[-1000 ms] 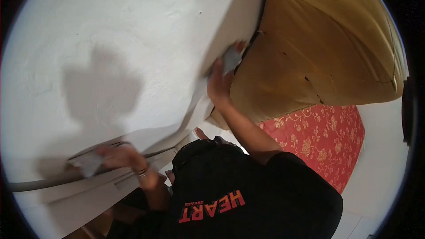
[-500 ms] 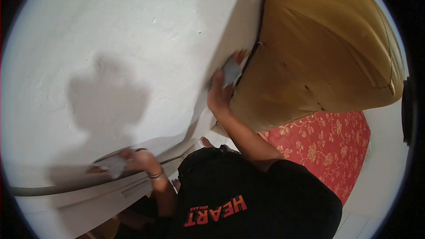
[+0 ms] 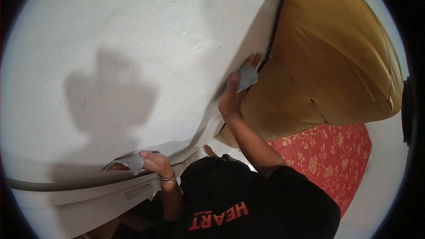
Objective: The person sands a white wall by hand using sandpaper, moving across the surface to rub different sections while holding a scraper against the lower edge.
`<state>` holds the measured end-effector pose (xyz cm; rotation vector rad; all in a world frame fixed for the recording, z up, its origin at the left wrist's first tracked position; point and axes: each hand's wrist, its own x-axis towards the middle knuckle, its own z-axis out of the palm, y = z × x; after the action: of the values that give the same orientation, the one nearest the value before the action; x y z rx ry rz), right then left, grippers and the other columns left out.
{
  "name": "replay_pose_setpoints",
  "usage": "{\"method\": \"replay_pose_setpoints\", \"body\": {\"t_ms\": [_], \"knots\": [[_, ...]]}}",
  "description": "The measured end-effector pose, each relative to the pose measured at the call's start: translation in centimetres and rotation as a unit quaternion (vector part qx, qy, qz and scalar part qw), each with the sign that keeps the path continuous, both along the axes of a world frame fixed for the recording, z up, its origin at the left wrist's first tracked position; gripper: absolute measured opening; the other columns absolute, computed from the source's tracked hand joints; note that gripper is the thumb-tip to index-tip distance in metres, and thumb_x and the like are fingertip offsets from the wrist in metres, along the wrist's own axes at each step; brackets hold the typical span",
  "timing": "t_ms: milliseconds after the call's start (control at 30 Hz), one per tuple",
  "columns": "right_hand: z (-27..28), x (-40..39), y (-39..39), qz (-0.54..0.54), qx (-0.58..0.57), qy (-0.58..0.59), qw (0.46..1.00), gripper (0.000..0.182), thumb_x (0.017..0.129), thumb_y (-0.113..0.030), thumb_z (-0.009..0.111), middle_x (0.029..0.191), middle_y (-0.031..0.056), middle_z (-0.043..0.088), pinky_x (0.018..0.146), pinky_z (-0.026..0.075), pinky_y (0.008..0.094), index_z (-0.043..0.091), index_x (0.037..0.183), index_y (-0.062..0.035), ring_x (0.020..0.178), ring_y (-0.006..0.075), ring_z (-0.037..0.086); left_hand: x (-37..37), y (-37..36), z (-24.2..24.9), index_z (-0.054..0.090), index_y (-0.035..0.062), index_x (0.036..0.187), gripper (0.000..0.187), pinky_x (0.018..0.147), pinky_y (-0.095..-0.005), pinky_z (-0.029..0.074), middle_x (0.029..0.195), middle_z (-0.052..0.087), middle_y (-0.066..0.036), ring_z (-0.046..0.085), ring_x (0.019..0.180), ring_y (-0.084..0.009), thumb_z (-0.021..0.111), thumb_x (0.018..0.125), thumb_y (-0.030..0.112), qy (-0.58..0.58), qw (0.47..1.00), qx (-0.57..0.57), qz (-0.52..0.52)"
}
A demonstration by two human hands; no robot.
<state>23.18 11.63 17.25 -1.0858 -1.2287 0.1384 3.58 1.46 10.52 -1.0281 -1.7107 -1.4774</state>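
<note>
Both hands hold grey sheets by the white wall [image 3: 177,84], the left one now farther right in the frame.
Head view: the left hand [image 3: 155,163], lower left of centre, has shifted toward the torso, its fingers gripping a folded left sheet [image 3: 137,163] above a white ledge [image 3: 102,197]; any wall contact would thus fall farther along. At upper centre, the right hand [image 3: 230,100] has its thumb clamped over the right sheet [image 3: 248,76], beside tan upholstery [image 3: 332,62]; pressure cannot be told. The wall is bumpy, with small pits, and shadowed at left. Red floral fabric [image 3: 325,152] fills the lower right.
</note>
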Motion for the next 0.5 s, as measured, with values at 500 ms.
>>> {"method": "replay_pose_setpoints", "body": {"t_ms": [500], "knots": [[1.4, -1.5, -0.1, 0.031, 0.056, 0.002, 0.998, 0.065, 0.089, -0.035, 0.036, 0.144, 0.0205, 0.004, 0.105, -0.002, 0.0450, 0.014, 0.135, 0.0061, 0.133, 0.0355, 0.000, -2.1, -1.3, -4.0, 0.008, -0.0129, 0.132, 0.065, 0.103, -0.0429, 0.020, 0.140, 0.008, -0.029, 0.016, 0.130, -0.0364, 0.036, 0.092, 0.031, -0.103, 0.986, -0.128, -0.035]]}}
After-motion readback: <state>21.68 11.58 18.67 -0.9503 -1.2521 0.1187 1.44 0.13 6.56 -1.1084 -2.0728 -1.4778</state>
